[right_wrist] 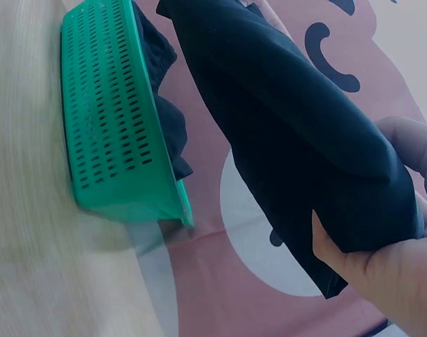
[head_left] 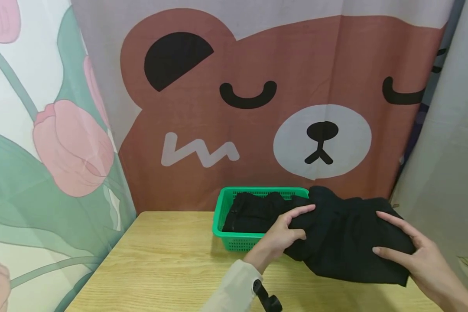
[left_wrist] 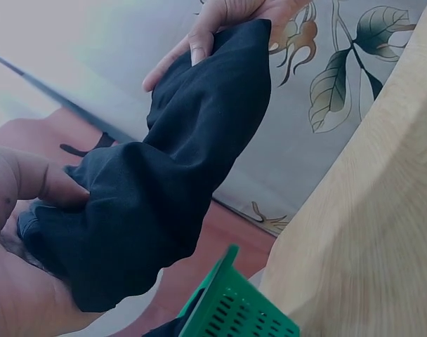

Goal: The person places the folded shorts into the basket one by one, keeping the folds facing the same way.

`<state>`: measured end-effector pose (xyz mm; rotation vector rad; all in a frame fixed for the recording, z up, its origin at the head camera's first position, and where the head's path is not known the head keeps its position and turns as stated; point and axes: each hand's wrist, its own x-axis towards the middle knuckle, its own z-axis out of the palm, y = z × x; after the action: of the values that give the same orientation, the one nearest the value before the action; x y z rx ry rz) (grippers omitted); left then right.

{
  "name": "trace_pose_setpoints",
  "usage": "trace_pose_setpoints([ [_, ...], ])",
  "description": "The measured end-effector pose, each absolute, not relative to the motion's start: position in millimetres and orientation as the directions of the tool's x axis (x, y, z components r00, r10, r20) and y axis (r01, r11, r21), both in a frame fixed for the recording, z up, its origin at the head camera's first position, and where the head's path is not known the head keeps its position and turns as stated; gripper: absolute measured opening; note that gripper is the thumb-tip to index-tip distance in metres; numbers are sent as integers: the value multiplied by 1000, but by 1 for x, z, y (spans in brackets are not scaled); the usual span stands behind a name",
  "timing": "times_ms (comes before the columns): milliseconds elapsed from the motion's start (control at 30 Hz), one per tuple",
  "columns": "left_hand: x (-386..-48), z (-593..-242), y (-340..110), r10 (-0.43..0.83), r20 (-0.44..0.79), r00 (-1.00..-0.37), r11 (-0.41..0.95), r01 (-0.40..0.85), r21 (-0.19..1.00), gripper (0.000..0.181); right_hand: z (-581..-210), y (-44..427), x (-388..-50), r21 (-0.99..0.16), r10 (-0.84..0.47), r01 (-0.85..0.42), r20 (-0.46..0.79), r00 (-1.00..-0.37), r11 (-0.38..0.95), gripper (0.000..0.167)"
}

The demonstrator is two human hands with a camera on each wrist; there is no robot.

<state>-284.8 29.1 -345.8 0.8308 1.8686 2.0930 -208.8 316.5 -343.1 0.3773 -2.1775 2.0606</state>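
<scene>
A folded black garment (head_left: pixel 347 242) is held up by both hands above the table, at the right end of a green basket. My left hand (head_left: pixel 282 236) grips its left end, thumb and fingers on either side of the cloth. At the other end my right hand (head_left: pixel 423 255) pinches it between thumb and fingers. The garment (left_wrist: pixel 164 168) sags between the hands in the left wrist view. More black clothing (head_left: pixel 253 212) lies inside the basket (head_left: pixel 239 242). What kind of garment it is cannot be told.
The light wooden table (head_left: pixel 160 260) extends left and in front of the basket. Behind it hangs a curtain (head_left: pixel 195 186) with a bear face. A tulip-print curtain (head_left: pixel 74 151) hangs at left, and a pale curtain (head_left: pixel 444 151) at right. A black strap (head_left: pixel 265 297) is on my left wrist.
</scene>
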Motion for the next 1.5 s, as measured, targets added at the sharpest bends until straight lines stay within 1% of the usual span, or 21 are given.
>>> trace_pose_setpoints([
  [200,-285,-342,20,494,263,-829,-167,207,964,73,-338,307,-212,-955,-152,-297,296,-943,-18,79],
  [333,-285,-340,14,482,254,-838,-168,196,966,72,-335,300,-213,-953,-172,-303,303,-938,-24,79],
  [767,-290,-341,-12,474,287,-833,-218,205,954,70,-324,281,-224,-937,-157,-328,308,-938,119,78],
  [933,-291,-341,-21,468,310,-827,-228,226,947,72,-322,273,-229,-934,-175,-335,312,-934,123,78],
  [1033,-291,-341,-26,465,315,-828,-222,235,946,73,-320,269,-231,-929,-187,-344,318,-930,134,79],
  [1233,-290,-339,-38,430,322,-843,-175,272,946,71,-317,259,-238,-903,-185,-372,336,-923,215,78],
  [1500,-293,-338,-55,413,337,-846,-200,277,940,72,-313,243,-250,-878,-197,-397,353,-915,268,79],
])
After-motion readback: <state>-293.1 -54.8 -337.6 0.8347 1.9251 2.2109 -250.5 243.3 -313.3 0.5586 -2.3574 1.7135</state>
